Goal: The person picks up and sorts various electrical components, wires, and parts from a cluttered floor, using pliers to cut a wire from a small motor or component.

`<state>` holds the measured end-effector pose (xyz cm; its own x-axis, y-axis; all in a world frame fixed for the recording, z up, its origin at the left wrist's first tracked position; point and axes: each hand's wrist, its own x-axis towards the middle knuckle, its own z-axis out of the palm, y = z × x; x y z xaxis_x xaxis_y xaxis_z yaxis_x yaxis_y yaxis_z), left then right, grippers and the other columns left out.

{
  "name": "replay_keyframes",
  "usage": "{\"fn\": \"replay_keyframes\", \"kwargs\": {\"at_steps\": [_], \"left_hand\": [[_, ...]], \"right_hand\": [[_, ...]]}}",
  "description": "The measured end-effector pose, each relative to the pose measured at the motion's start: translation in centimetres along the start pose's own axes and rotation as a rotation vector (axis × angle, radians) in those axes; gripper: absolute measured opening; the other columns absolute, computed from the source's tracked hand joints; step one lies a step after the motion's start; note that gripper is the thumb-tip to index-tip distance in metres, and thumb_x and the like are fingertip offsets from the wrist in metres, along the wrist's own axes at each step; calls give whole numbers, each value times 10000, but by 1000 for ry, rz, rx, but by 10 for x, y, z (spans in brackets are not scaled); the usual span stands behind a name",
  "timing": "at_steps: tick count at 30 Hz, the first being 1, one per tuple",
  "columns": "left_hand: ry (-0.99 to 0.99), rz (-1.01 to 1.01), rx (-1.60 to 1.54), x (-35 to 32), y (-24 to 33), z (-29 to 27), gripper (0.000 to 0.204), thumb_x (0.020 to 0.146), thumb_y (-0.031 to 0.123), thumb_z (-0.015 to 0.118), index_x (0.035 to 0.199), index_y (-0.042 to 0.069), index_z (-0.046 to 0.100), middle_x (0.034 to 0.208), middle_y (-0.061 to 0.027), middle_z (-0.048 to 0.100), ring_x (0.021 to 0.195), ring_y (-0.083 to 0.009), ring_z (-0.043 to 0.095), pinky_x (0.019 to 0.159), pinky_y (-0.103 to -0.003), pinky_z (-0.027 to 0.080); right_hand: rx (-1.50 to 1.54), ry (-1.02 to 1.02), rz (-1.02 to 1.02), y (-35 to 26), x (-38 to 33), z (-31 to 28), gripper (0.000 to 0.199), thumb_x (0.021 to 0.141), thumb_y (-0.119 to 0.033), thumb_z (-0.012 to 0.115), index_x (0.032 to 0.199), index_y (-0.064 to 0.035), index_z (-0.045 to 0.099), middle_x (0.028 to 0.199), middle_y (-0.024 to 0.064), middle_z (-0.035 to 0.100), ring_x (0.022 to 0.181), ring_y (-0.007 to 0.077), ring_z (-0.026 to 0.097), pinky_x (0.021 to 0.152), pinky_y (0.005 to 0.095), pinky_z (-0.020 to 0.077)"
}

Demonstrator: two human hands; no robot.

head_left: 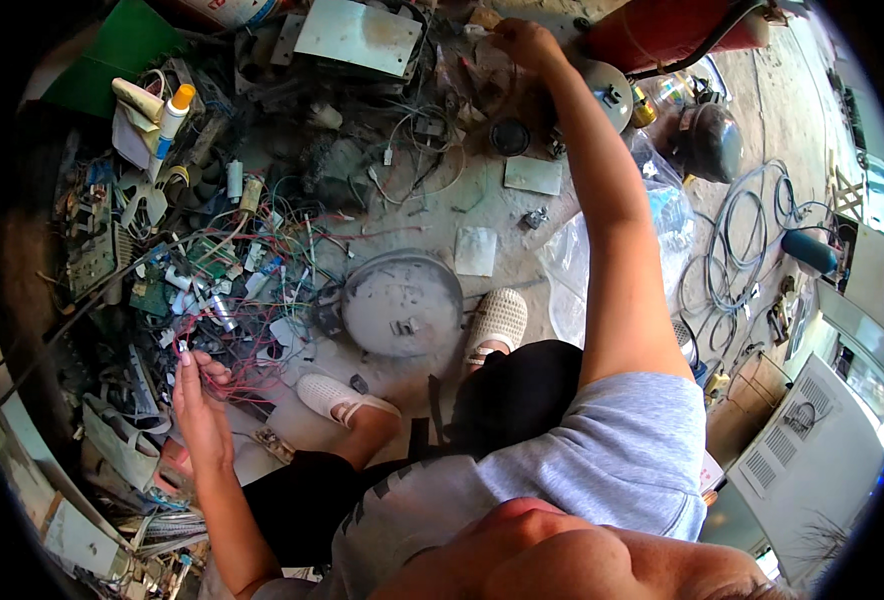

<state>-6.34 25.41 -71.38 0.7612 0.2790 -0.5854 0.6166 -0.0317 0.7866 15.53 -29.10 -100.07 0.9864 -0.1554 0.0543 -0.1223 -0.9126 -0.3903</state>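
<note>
- Landmark: dusty round disc (402,305), flat on floor btwn spread feet. All places rel. to it.
- Far L & beyond disc: white bottle w/ orange cap (170,125), tilted, propped on scrap; prob. just lodged there bc. junk underneath is uneven.
- L of disc: wire-and-board heap (232,265), boards, caps, red/green leads tangled tog.; looks piled within easy reach of L arm.
- L & nearer body than disc: L hand (202,385) over heap edge. Fingertips clamped on small silvery bit (183,346), other fingers loosely curled; a tip hold suits smth that tiny, & likely keeps it clear of red wires by the hand. Exact kind of bit: too small to tell.
- Nearer body, slightly L of disc: L shoe (347,400); R shoe (499,320) just R of disc. Wide stance prob. for balance w/ arms spread.
- R of disc, slightly beyond: pale square sheet (476,251), flat on floor.
- Well beyond disc, to R: R hand (527,45), arm near full stretch, bc. that spot is far off. Fingertips by small pale scrap (476,30); closed on it or apart, can't tell.
- R of disc: clear plastic bag (567,275), crumpled, by R arm.
- Far R: coiled grey cable (737,250), loose loops, prob. to avoid kinks.
</note>
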Motion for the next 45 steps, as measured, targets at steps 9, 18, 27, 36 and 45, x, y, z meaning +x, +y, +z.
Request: {"fn": "replay_keyframes", "kwargs": {"at_steps": [9,18,27,36,45], "left_hand": [[-19,8,-4,-4,1,2,291,962,341,485,908,59,531,758,-13,497,731,-113,460,716,-247,380],[27,11,22,-8,-4,-7,292,961,340,490,922,53,534,772,-18,512,732,-106,477,717,-238,399],[2,23,15,-8,-7,-13,283,965,327,485,925,53,544,783,-17,522,741,-107,481,730,-241,406],[37,36,29,-11,-7,-13,289,964,333,485,927,52,545,778,-15,518,742,-112,480,727,-245,401],[-6,30,23,-10,-5,-14,295,961,337,491,934,49,546,777,-18,522,750,-116,482,739,-256,397]], "right_hand": [[-311,-78,25,44,5,12,383,763,-370,676,1010,-78,673,974,136,674,871,323,652,776,395,516],[-485,-574,108,11,-12,72,335,769,-255,589,1019,-50,680,1107,177,628,1002,337,615,837,416,497],[-372,-463,255,-1,-21,50,371,781,-338,587,989,-49,689,1057,173,644,980,326,624,835,405,494],[-248,-269,37,-21,0,26,443,790,-453,572,948,-58,699,958,171,670,917,292,650,796,394,514],[-364,-188,212,6,1,142,540,848,-480,487,1058,-7,643,1066,208,634,994,343,618,834,418,497]]}}
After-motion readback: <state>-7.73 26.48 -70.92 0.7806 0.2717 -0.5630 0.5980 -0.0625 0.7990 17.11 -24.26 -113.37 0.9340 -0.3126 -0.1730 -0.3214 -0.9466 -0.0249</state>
